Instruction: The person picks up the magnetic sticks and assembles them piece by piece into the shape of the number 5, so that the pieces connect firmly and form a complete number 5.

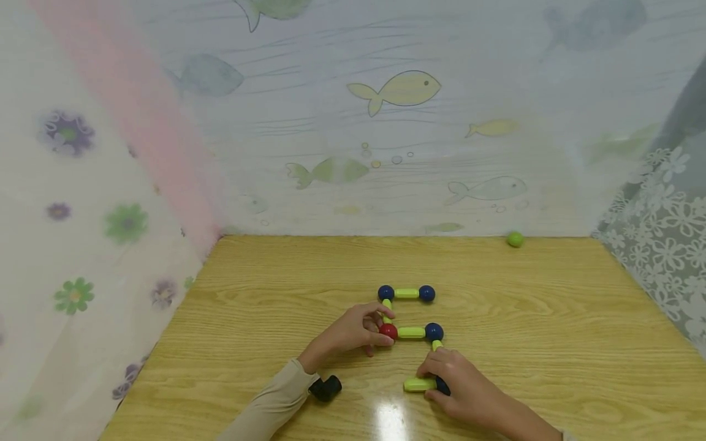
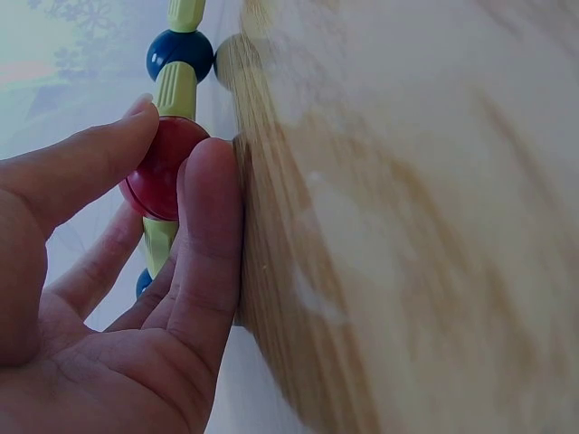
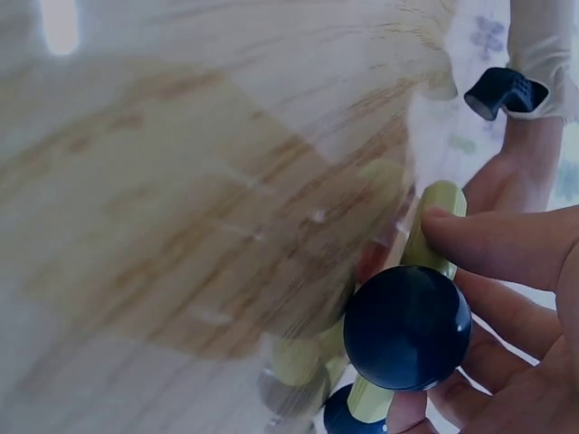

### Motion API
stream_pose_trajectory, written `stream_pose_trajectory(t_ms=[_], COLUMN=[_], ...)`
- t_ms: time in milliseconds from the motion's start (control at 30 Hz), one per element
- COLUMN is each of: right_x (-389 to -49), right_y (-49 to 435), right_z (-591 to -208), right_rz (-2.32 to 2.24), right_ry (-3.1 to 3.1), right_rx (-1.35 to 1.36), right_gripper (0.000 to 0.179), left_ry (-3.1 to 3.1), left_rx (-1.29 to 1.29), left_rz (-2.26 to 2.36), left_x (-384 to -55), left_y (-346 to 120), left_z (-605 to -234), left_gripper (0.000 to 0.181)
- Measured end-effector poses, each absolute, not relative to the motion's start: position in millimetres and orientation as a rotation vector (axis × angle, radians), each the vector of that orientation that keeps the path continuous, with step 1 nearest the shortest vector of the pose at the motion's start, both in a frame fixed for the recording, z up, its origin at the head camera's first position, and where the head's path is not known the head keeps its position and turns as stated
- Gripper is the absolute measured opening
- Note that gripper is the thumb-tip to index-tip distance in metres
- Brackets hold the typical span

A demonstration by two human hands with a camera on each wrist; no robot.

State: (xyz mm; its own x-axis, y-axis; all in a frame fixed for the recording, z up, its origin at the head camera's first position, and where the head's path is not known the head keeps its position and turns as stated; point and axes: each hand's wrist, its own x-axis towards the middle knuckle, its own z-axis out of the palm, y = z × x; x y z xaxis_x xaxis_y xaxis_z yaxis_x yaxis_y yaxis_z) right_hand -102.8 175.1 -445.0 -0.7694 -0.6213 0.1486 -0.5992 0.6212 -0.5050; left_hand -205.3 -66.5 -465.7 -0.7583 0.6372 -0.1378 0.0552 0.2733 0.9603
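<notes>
A chain of magnetic building balls and yellow-green rods lies on the wooden table. My left hand (image 1: 353, 329) pinches the red ball (image 2: 166, 167) at the chain's left bend between thumb and fingers. From that ball, one rod (image 1: 411, 332) runs right to a dark blue ball (image 1: 434, 332), and another leads back to a blue ball (image 1: 386, 293). At the near end my right hand (image 1: 460, 386) grips a yellow-green rod (image 3: 441, 203), its thumb on the rod's side. That rod joins a dark blue ball (image 3: 407, 327), partly covered by the hand in the head view.
A farther rod (image 1: 407, 293) ends in another blue ball (image 1: 427, 293). A small green ball (image 1: 515, 239) sits at the table's back edge. Behind stands a curtain (image 1: 309, 122) printed with fish. A black wrist device (image 1: 326, 388) is on the left sleeve.
</notes>
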Motion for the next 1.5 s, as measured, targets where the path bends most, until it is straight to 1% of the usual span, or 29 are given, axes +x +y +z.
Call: stream_pose_trajectory(t_ms=[733,1033,1333,1500], right_x=[-98.7,-101.2,-102.7,-103.3], right_y=[174.7,175.7,177.4,181.5], right_z=[-447.1,-447.4,-446.6,-440.3], right_rz=[-0.851,-0.807,-0.816,-0.908], right_ry=[2.861,2.851,2.814,2.793], right_rx=[-1.091,-1.195,-1.157,-1.138], right_gripper=[0.023,0.022,0.021,0.021], left_ry=[2.056,2.048,2.06,2.048], left_rx=[0.617,0.601,0.595,0.597], left_rz=[1.498,1.505,1.495,1.503], left_x=[-206.6,-207.3,-207.2,-206.0], left_y=[-65.2,-65.2,-65.5,-65.6], left_z=[-465.9,-466.8,-463.6,-465.2], left_gripper=[0.041,0.041,0.041,0.04])
